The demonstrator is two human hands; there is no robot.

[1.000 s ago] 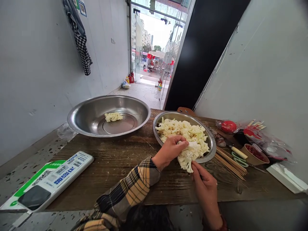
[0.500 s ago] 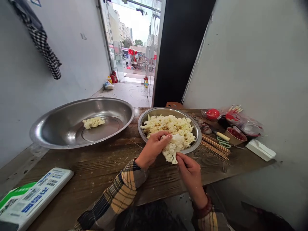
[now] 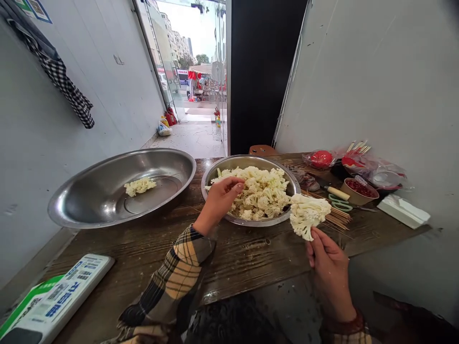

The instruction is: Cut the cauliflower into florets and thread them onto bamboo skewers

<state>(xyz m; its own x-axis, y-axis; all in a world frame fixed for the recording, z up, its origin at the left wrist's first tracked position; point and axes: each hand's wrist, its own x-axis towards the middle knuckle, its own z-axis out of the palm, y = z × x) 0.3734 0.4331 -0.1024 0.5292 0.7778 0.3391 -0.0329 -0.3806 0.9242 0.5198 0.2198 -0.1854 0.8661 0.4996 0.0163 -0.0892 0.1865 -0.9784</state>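
My right hand pinches a bunch of cauliflower by its lower edge, raised off the table just right of the round metal bowl. Whether a skewer runs through that bunch cannot be made out. Over the bowl's near left side hovers my left hand, thumb and fingers apart, with nothing visible between them. Loose cauliflower florets fill the bowl. In the large oval metal basin on the left lies one clump of cauliflower.
Bamboo skewers lie right of the bowl, beside green-handled scissors, a knife with a pale handle and a tub of red pieces. A white box stands farther right. At the front left sits a white device.
My hands have separated. The right one has carried the cauliflower bunch rightward, out of the left hand and away from the bowl. My left hand has let go and moved slightly left.
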